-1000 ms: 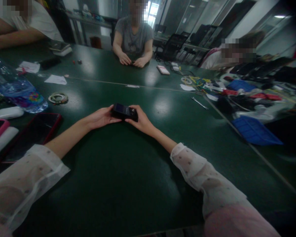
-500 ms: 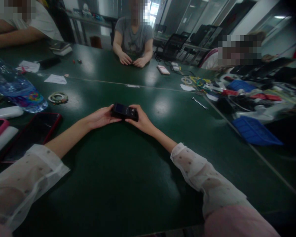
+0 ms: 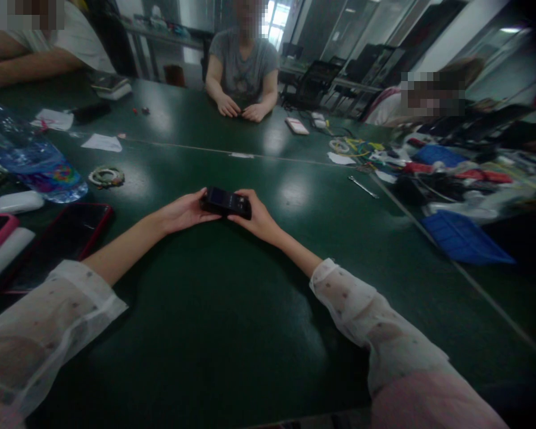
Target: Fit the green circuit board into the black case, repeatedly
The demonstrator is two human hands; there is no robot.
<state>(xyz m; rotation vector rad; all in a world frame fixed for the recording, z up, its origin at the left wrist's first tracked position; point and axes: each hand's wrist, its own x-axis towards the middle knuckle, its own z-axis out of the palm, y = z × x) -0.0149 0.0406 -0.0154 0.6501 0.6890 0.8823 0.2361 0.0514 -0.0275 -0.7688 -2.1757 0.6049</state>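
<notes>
Between my two hands is a small black box-shaped device with a dark screen on its left part and small markings or buttons on its right; its exact kind I cannot make out. My left hand grips its left end, thumb and fingers around the edge. The right end is held by my right hand, fingers over the far side and thumb at the near side. It is tilted a little, at or just above the green tabletop; whether it touches the table I cannot tell.
At left are a water bottle, bracelets, a red-edged phone and a white case. At right lie a wrench, a blue tray and tangled cables. Across the table a person sits, hands together.
</notes>
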